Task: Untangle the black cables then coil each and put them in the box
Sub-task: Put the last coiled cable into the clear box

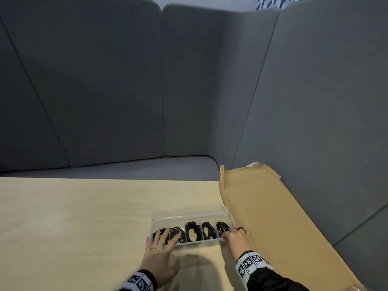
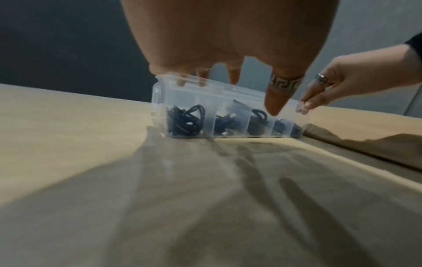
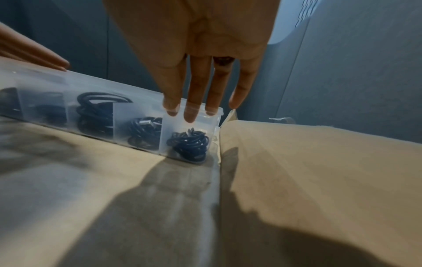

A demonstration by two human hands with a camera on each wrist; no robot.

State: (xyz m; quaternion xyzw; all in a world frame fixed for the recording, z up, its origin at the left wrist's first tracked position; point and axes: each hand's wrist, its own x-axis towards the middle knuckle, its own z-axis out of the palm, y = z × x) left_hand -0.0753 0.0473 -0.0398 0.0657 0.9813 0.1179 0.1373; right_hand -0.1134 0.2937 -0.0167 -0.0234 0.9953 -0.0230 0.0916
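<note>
A clear plastic box [image 1: 190, 216] with a row of compartments stands on the wooden table, a coiled black cable [image 1: 191, 232] in each. My left hand [image 1: 162, 243] lies flat on the box's left end, fingers straight over the two left compartments. My right hand [image 1: 235, 235] rests on the right end, fingers straight. The left wrist view shows the box [image 2: 189, 101], its cables [image 2: 186, 121] and my left fingertips [image 2: 274, 103] at its top edge. In the right wrist view my right fingers [image 3: 198, 86] lie on the box's [image 3: 137, 101] top above the end cable [image 3: 189, 144].
A flattened cardboard sheet [image 1: 262, 206] lies against the box's right end and runs along the table's right side. The pale wooden table [image 1: 84, 217] stretches to the left. Behind it are a grey sofa seat [image 1: 126, 169] and tall grey back panels.
</note>
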